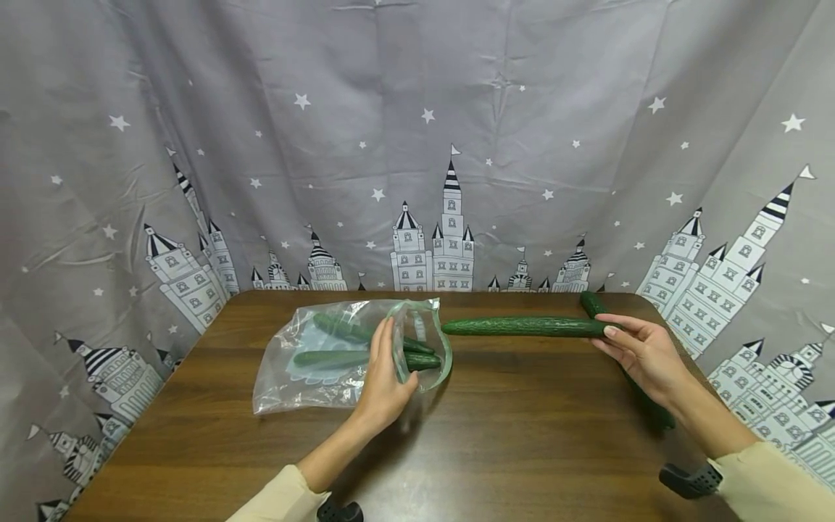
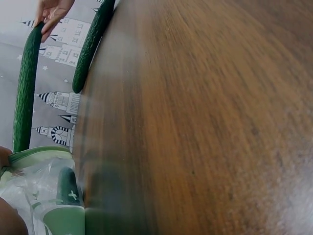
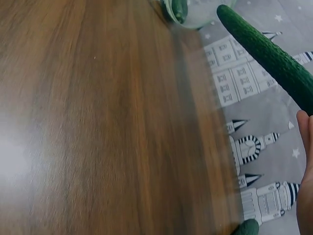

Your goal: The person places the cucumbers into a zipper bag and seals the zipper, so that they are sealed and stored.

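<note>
Evidently pinching a cucumber point(image 1: 522, 326) by one end in the right hand point(image 1: 644, 355), leaving its far tip free beside the bag point(image 1: 280, 383); gripping that with the left hand point(image 1: 383, 384), probably to keep it gaping.

Pale glare whitens the wooden table point(image 1: 522, 428) in front.

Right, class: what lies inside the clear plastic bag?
Two cucumbers lie inside the plastic bag, visible through its film and open mouth. The left hand covers a stretch of each, so that part cannot be seen.
</note>
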{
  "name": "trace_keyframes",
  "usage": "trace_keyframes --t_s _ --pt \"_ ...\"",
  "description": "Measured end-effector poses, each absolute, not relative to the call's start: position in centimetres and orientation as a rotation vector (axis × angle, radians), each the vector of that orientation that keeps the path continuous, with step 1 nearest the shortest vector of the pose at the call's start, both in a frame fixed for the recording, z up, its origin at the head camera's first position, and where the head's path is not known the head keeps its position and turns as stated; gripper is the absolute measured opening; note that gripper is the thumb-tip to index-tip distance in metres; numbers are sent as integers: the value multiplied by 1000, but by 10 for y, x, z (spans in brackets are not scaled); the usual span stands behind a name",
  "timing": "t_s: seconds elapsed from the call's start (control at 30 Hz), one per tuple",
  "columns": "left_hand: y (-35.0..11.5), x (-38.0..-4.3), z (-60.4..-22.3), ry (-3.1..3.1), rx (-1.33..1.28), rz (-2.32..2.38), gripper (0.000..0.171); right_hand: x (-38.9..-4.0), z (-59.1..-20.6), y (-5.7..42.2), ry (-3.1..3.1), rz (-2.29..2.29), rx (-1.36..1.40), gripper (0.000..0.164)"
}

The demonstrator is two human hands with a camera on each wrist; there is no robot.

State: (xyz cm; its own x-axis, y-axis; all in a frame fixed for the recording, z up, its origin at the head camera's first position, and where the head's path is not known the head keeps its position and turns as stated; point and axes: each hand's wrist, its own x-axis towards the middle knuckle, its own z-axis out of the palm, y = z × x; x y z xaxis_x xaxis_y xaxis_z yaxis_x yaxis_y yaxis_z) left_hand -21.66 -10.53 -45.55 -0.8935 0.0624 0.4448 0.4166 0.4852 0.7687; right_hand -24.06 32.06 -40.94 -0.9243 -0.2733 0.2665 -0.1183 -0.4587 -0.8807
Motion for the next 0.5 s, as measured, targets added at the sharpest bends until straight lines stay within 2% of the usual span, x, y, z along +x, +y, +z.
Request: trace_keyframes --t_s 0.5 --pt "-105 -216 -455 -2348 -410 -1357 108 -255 -419 263 1622 -2526 -479 25"
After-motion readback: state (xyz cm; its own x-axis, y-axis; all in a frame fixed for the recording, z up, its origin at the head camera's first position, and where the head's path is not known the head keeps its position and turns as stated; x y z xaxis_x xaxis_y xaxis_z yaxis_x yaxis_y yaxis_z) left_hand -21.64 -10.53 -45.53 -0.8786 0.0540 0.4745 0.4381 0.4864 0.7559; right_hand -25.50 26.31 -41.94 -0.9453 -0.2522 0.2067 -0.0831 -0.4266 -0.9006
